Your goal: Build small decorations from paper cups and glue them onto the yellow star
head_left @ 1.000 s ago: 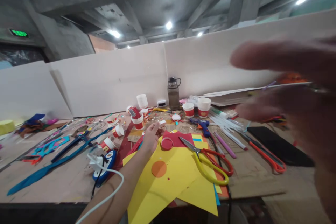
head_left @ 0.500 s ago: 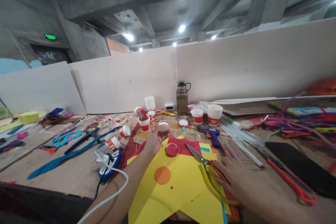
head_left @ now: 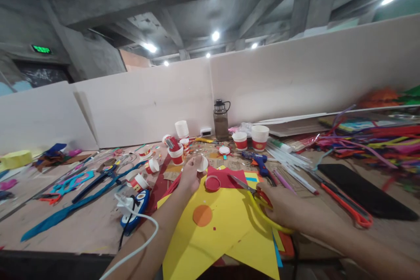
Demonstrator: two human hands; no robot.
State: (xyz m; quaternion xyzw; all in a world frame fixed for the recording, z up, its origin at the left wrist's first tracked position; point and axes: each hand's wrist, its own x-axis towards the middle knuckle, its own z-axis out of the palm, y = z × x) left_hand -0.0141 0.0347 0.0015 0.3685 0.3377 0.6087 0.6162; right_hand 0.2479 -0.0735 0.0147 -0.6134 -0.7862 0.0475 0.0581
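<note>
My left hand [head_left: 190, 175] pinches a small white paper cup piece [head_left: 202, 164] above the top edge of the yellow paper. Fingers of my right hand [head_left: 278, 203] are closed around the red handle of a pair of scissors [head_left: 242, 182]; a curved yellow part runs below it. The blades point left over red paper [head_left: 226, 177]. A red ring [head_left: 212, 183] lies just left of the blade tips. On the yellow paper [head_left: 229, 218] rests an orange paper disc [head_left: 202, 215]. My left palm is partly hidden.
Paper cups [head_left: 176, 154] and a dark bottle [head_left: 221, 120] stand at the back. A blue glue gun [head_left: 260, 164], white sticks [head_left: 292, 162], a black slab [head_left: 364, 190] and red-handled scissors [head_left: 348, 205] lie right. A white cable [head_left: 147, 245] crosses my left forearm beside a blue-white power strip [head_left: 136, 212].
My right hand has closed around the scissors' handle and raised it a little. The white cup piece has tilted in my left hand. The view has shifted slightly right.
</note>
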